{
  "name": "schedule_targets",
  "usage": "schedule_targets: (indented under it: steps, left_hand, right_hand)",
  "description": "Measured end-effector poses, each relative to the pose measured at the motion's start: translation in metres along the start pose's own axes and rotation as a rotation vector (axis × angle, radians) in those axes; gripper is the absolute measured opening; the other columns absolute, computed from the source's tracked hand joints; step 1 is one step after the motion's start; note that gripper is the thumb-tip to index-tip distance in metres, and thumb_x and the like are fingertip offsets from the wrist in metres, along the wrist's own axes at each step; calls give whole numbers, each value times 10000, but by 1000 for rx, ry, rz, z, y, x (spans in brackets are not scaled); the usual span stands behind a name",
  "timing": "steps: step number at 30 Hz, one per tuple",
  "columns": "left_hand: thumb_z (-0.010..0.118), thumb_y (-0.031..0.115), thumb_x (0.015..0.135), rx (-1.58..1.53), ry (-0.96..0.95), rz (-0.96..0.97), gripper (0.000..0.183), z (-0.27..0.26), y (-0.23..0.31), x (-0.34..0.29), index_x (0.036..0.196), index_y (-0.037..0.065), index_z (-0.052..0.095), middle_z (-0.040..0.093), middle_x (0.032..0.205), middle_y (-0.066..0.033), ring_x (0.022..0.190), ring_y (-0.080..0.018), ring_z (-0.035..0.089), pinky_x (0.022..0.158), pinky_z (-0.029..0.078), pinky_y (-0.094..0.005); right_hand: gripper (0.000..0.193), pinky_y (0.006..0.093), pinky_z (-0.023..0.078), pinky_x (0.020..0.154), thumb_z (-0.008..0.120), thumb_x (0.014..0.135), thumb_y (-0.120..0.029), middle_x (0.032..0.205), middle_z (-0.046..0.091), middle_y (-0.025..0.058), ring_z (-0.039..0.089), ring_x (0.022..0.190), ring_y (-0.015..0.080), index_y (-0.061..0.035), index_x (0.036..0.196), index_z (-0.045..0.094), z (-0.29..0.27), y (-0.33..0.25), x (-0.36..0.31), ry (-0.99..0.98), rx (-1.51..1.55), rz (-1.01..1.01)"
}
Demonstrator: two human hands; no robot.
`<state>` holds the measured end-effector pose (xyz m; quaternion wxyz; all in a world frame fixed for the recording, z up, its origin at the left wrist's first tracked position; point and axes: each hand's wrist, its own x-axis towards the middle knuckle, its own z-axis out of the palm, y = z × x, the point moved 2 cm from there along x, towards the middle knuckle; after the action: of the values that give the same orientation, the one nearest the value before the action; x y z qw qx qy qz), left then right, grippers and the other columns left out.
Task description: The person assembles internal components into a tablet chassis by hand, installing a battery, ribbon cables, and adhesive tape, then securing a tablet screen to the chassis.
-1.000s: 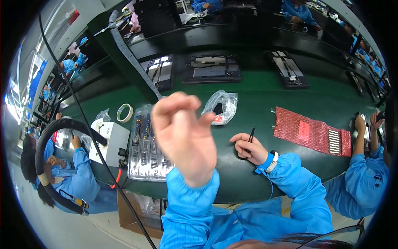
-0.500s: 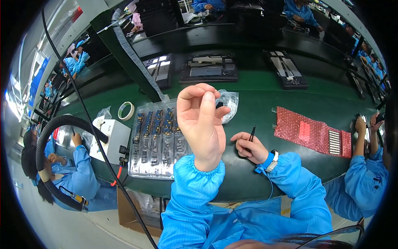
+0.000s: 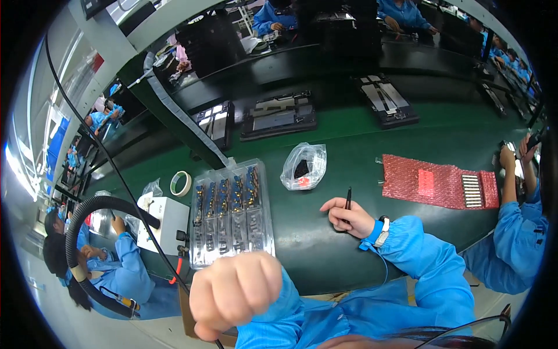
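Observation:
Low in the head view, in front of the clear plastic tray, my left hand is curled into a fist with its knuckles up. Its palm and thumb side are hidden, so whatever it may hold does not show. The tray's upper compartments hold small blue and gold electronic parts. Over the green table to the right, my right hand grips slim black tweezers, tip pointing up and away, index finger stretched leftward. Beyond them lies a crumpled clear bag with something black and red inside.
A red bubble-wrap sheet with a row of silvery strips lies at right. Opened flat devices line the back. At left stand a white box, a tape roll and a black hose. Co-workers sit on both sides.
My left hand has dropped from above the table toward me and turned from palm showing, fingertips pinched, to a knuckles-up fist. The bag it partly covered now shows. My right hand keeps the tweezers.

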<state>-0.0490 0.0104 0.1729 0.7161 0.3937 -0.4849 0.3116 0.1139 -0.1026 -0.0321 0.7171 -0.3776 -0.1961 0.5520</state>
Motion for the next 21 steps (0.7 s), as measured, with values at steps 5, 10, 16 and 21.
schedule_targets:
  steps: [5, 10, 16, 21]
  left_hand:
    - [428, 235, 896, -256, -214, -2, 429, 17, -2, 6, 502, 157, 276, 326, 468, 41, 390, -63, 318, 370, 208, -219]
    - [456, 219, 896, -584, -314, -11, 442, 24, -18, 19, 486, 178, 295, 343, 506, 60, 407, -45, 293, 375, 167, -223]
    - [473, 214, 885, -704, -300, -12, 397, 28, -14, 12, 501, 167, 383, 411, 538, 48, 428, -51, 336, 384, 216, -216]
    - [481, 217, 883, -702, -289, 15, 369, 30, -12, 11, 521, 152, 447, 445, 553, 50, 437, -51, 343, 384, 212, -219]
  right_hand:
    - [228, 177, 234, 410, 482, 869, -103, 678, 499, 7, 328, 452, 20, -2, 1071, 512, -1, 0, 0, -10, -2, -9]
    - [224, 177, 249, 429, 493, 859, -93, 696, 492, 0, 333, 463, 22, 0, 1061, 517, -3, 0, 0, 10, -3, -3]
    - [228, 192, 304, 498, 489, 858, -98, 759, 471, 9, 369, 504, 49, 19, 1053, 500, -5, 1, 3, 69, -7, -243]
    - [209, 192, 267, 436, 449, 894, -133, 664, 454, -20, 358, 501, 43, 4, 1037, 515, 0, -2, 0, 61, 32, -98]
